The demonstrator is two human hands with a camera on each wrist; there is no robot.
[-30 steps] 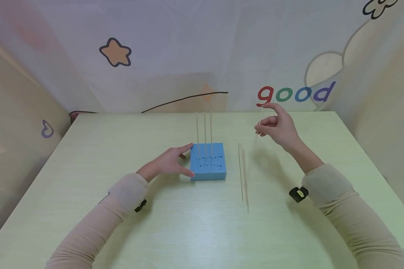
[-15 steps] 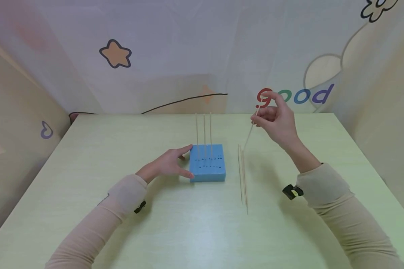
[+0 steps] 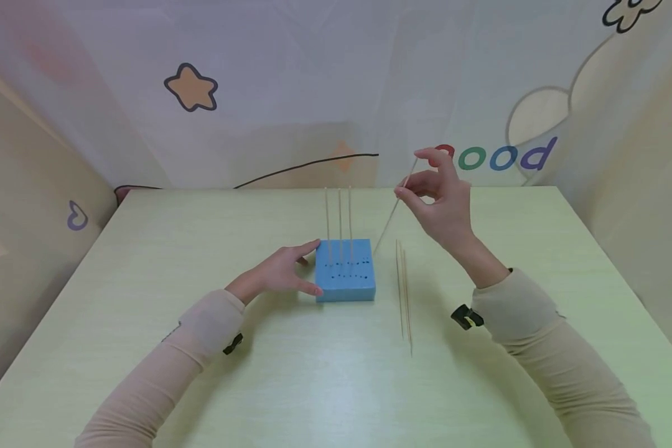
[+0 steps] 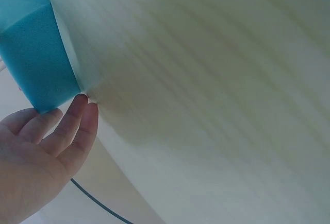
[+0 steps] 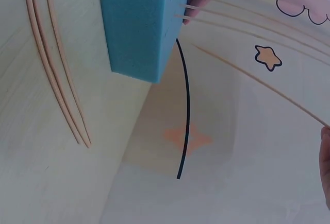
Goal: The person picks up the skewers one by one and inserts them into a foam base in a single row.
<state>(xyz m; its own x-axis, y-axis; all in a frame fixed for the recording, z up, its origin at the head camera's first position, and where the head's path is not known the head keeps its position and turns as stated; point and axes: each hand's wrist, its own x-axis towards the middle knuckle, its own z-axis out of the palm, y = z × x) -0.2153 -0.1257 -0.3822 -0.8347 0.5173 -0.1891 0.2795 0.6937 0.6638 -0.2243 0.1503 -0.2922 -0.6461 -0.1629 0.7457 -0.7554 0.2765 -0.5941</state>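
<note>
A blue foam block (image 3: 347,294) with rows of small holes on top sits mid-table. Three bamboo skewers (image 3: 340,214) stand upright in it. My left hand (image 3: 282,269) touches the block's left side, thumb at the near corner and index finger at the far one. In the left wrist view, fairly straight fingers (image 4: 67,131) meet the foam. My right hand (image 3: 443,208), raised to the right of the block, pinches another skewer (image 3: 390,219) that slants down to the left. Its pointed lower end is apart from the block in the right wrist view.
A few loose skewers (image 3: 406,286) lie on the table (image 3: 246,386) to the right of the block, close together and roughly parallel. A printed cloth backdrop (image 3: 291,74) hangs behind the table's far edge.
My right hand has risen and moved left with its skewer, from right of the loose skewers toward the block. The skewer now slants more. My left hand and the block stay put.
</note>
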